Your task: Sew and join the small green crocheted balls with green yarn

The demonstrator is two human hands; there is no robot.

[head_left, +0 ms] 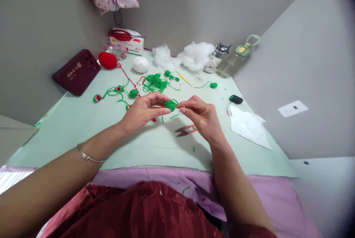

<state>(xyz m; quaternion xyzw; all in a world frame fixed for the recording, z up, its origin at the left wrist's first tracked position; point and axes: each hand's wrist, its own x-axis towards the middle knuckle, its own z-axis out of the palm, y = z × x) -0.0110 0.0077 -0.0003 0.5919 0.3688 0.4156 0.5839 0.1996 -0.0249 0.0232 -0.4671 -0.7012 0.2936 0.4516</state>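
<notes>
A small green crocheted ball (170, 105) is pinched between the thumb and fingers of my left hand (142, 110). Right beside it, my right hand (198, 114) has its thumb and forefinger pressed together on a green yarn strand (174, 101) that loops off the ball. A thin dark line shows at those fingertips, too fine to name. Below the hands lie orange-handled thread snips (185, 131), their blades pointing left. Green yarn snippets (174, 116) are scattered under the ball.
Behind the hands lie a green yarn tangle (155, 82), a yellow crochet hook (183, 78) and white stuffing (195, 56). A red yarn ball (107, 60) and a phone (77, 71) are at left. At right stand a pen cup (213, 62) and a bottle (234, 58), near torn paper (248, 125).
</notes>
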